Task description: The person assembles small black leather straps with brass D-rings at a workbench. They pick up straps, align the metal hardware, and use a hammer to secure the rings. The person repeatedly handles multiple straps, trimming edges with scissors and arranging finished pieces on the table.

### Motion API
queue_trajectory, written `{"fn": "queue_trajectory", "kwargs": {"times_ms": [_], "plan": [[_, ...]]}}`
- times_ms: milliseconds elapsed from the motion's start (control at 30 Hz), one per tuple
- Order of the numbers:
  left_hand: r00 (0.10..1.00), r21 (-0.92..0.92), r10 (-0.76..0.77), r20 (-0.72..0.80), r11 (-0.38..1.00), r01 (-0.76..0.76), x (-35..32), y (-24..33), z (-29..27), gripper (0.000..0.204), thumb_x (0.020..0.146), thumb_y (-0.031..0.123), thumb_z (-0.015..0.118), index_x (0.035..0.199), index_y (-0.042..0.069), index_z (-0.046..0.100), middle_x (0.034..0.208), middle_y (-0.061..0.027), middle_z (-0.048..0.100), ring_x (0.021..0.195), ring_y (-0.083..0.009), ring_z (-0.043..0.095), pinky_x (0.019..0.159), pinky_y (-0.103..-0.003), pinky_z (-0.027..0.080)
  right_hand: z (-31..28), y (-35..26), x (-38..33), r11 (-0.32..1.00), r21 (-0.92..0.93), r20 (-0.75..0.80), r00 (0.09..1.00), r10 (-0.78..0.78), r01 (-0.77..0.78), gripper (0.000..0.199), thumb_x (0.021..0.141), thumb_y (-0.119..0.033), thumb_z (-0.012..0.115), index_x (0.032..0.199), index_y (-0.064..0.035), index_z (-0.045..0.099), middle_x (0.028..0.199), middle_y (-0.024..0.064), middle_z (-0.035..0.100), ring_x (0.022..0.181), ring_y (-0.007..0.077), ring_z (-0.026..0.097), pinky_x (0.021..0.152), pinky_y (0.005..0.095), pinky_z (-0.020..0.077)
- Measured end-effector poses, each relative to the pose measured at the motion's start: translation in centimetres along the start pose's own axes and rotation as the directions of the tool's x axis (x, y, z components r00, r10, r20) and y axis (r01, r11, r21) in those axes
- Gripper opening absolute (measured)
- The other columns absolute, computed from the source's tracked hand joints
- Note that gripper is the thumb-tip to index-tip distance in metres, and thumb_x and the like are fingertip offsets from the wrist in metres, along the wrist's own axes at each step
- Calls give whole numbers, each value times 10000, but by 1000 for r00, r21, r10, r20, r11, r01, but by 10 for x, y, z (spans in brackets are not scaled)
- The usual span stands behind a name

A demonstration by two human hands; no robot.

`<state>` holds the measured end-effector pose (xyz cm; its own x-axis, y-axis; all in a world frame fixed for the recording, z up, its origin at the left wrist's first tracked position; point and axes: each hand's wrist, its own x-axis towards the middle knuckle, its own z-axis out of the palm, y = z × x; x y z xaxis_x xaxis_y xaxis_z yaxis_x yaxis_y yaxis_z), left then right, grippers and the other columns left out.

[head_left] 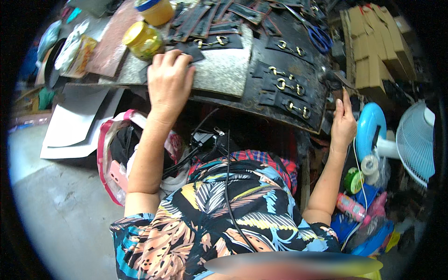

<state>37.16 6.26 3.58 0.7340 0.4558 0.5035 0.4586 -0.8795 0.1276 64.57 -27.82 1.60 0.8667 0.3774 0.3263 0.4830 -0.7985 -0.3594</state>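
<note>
My left hand [169, 84] is on the pale stone slab [224, 70]. Its fingers curl over a black leather piece [195, 52] and press it down. Just beyond lies a black strap with a gold-coloured horsebit fitting [219, 41]. At the table's right edge my right hand [344, 125] closes round the dark handle of what looks like a hammer [332, 80], its head over the table corner. Between the hands, several black straps with gold fittings [284, 86] lie in rows on the dark tabletop [261, 53].
A yellow-lidded jar [142, 41] and a blue-rimmed tub [156, 11] stand beyond my left hand. Blue-handled scissors [319, 38] lie at the far right, near cardboard pieces [373, 51]. A fan [415, 140] stands to the right. An open bag [105, 154] sits below the table.
</note>
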Motion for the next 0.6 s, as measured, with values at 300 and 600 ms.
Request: {"fn": "queue_trajectory", "kwargs": {"times_ms": [300,600], "plan": [[995,-33,84,-52,996,-85,46,-5,16,494,847,219,793,1298,100,631,1366,-179,598,1249,-394,551,1071,-461,466,36,-5,45,955,-20,-168,941,-295,296,412,880,-273,803,1286,-303,738,1049,23,732,952,242,695,806,388,548],[972,-54,126,199,992,-118,109,-42,60,482,870,344,785,1313,185,679,1413,-107,593,1248,-382,564,1081,-473,473,41,-9,53,958,4,-137,950,-282,285,399,874,-290,804,1269,-297,746,1038,6,711,977,236,685,836,397,544]]}}
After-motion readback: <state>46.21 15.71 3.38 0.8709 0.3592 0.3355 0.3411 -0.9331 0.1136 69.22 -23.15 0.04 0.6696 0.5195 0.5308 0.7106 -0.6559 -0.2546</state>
